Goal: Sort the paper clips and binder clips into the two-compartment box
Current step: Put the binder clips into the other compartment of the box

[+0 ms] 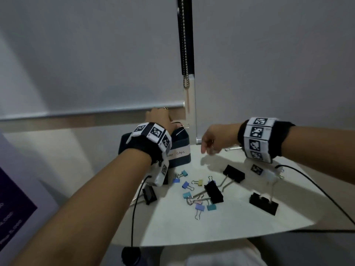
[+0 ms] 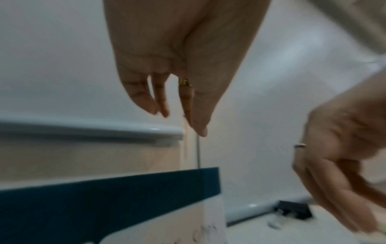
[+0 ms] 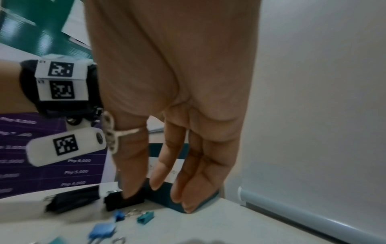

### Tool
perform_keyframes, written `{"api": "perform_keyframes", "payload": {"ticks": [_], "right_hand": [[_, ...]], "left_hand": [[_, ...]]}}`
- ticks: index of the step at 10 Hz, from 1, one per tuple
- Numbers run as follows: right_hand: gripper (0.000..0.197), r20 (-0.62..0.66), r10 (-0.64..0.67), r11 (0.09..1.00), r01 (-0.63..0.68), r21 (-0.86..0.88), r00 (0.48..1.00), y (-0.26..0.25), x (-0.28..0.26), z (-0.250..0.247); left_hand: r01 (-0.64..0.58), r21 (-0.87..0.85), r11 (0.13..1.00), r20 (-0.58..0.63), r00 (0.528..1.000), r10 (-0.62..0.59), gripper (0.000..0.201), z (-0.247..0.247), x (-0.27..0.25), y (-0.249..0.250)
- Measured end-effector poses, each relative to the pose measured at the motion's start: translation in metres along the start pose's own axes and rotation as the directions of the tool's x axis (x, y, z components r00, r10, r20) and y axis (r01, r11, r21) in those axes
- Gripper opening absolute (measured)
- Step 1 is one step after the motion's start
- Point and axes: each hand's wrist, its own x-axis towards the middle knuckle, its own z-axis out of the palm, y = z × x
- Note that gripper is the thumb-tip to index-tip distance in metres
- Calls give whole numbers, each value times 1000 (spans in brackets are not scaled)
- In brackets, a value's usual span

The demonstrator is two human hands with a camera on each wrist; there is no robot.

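While the round white tabletop [image 1: 240,223] carried everything, the dark two-compartment box [image 1: 180,148] stood at its far rim, hard against the window ledge, so room behind the box looked scant; in front of the box and to its right the surface lay open, ending in a curved drop-off. Scattered in front of the box were large black binder clips [image 1: 213,191], probably stiff, springy and light, best taken by the body or by a wire handle. Small coloured binder clips [image 1: 185,184] lay among them, light and easily scattered. Above the box, the left hand [image 1: 160,120] pinched a thin wire piece [image 1: 183,127], perhaps a handle, between thumb and forefinger. Right of the box, the right hand [image 1: 215,140] hung with relaxed fingers [image 3: 156,171], holding nothing.
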Motion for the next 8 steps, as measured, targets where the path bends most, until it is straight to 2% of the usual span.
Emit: {"api": "perform_keyframes", "payload": {"ticks": [1,2,3,4,5,6,7,8], "right_hand": [[24,144,-40,991,58,-124,989,0,-27,16],[39,103,-108,957,131,-260,989,-4,-49,41],[41,92,-121,937,145,-319,988,-3,-59,74],[34,43,-91,950,100,-297,995,3,-61,94],[36,-52,-45,962,29,-270,998,4,-68,100],[36,-164,2,983,-32,-182,986,7,-80,108],[37,-280,23,998,-37,-46,960,13,-95,115],[46,-415,42,990,19,141,909,22,-105,123]], "left_hand": [[-242,-60,968,-6,970,242,17,-5,-33,3],[-460,-55,886,361,818,447,23,6,-70,4],[-569,48,821,603,672,430,46,25,-85,-2],[-560,81,824,664,647,374,55,43,-89,-4],[-499,24,866,663,657,360,58,50,-94,3],[-374,-48,926,668,678,308,48,52,-92,11],[-58,-248,967,673,708,215,35,62,-88,17],[81,-351,933,648,740,180,24,73,-90,17]]}}
